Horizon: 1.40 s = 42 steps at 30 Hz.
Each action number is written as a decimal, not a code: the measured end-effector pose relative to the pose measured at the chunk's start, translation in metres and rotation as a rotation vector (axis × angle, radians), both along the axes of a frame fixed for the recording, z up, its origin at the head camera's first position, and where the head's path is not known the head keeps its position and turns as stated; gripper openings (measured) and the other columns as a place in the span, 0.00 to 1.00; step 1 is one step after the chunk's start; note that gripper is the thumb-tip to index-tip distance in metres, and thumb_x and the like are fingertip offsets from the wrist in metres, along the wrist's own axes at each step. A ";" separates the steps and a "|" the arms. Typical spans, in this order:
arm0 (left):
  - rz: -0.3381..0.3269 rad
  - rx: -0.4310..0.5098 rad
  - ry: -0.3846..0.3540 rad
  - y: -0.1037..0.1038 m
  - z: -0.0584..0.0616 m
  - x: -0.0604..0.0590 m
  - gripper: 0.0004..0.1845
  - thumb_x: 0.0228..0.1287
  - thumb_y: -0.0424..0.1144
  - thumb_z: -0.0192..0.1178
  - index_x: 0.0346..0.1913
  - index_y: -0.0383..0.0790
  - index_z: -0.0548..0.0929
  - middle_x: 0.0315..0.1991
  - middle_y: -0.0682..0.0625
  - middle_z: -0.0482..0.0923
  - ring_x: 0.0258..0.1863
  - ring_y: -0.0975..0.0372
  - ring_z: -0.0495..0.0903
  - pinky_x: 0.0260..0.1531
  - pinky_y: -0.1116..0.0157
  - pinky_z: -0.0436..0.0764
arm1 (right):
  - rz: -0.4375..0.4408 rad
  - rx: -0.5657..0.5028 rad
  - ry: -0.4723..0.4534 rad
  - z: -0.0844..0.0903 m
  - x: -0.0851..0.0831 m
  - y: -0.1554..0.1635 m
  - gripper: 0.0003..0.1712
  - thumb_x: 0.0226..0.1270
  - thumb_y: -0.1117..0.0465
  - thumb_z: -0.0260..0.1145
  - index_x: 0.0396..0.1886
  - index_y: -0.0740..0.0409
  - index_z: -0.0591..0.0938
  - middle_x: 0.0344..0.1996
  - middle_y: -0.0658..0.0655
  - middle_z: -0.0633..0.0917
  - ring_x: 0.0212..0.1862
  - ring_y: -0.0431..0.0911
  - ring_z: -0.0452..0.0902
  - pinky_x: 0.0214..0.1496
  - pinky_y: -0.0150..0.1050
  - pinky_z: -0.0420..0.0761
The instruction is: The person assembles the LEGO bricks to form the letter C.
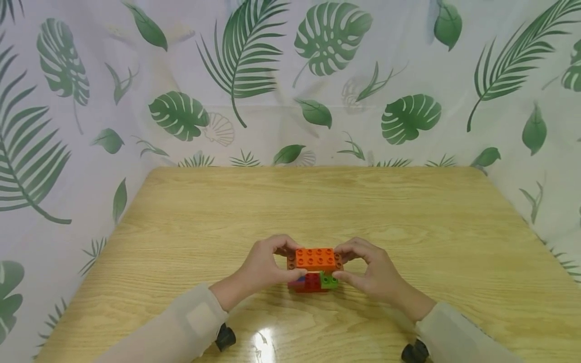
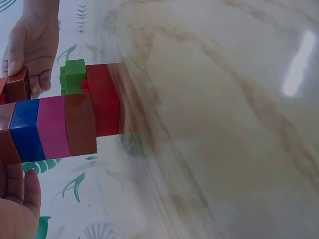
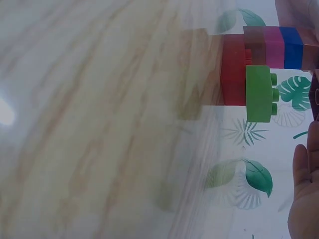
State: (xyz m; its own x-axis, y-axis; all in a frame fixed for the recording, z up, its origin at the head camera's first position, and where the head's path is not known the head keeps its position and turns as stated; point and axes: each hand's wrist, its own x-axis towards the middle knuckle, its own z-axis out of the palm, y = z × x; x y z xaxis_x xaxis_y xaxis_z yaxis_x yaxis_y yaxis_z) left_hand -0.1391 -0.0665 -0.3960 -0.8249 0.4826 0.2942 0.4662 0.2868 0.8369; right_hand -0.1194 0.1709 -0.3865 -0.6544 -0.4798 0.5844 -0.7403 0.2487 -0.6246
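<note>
Both sleeved arms reach in from the table's [image 1: 408, 212] near edge; the left hand [image 1: 263, 267] and right hand [image 1: 374, 272] pinch the ends of a brick stack [image 1: 315, 269] standing near that edge.

Bright, even, diffuse illumination throughout. Specular glare patch on glossy light wooden table [image 1: 317, 201] near bottom edge of head view, indicating an overhead source; matching white streak at upper right of left wrist view, faint glow at left edge of right wrist view. Soft, short shadows beneath stacked multicoloured plastic brick assembly [image 1: 314, 269]. Head view sharp, slight wide-angle bowing at edges. Both wrist views soft: wood grain smeared, near surfaces defocused.
</note>
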 end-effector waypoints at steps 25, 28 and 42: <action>0.028 -0.099 -0.203 -0.021 -0.022 0.009 0.23 0.42 0.48 0.67 0.44 0.51 0.75 0.37 0.61 0.76 0.39 0.65 0.74 0.41 0.64 0.72 | -0.048 0.059 -0.111 0.004 0.004 0.001 0.21 0.42 0.70 0.70 0.40 0.62 0.77 0.33 0.53 0.77 0.33 0.42 0.74 0.34 0.35 0.76; 0.026 -0.073 -0.227 -0.023 -0.023 0.007 0.23 0.42 0.48 0.66 0.44 0.48 0.75 0.37 0.59 0.76 0.38 0.65 0.75 0.41 0.65 0.72 | -0.082 0.081 -0.174 -0.002 0.000 0.002 0.19 0.45 0.66 0.69 0.40 0.59 0.77 0.33 0.50 0.77 0.33 0.41 0.74 0.35 0.36 0.76; 0.189 0.092 -0.555 -0.013 -0.007 -0.006 0.21 0.55 0.36 0.58 0.51 0.29 0.70 0.41 0.41 0.75 0.37 0.57 0.76 0.35 0.60 0.76 | -0.330 0.009 -0.570 -0.042 -0.040 -0.006 0.23 0.51 0.46 0.62 0.45 0.53 0.77 0.39 0.51 0.79 0.37 0.42 0.76 0.36 0.33 0.76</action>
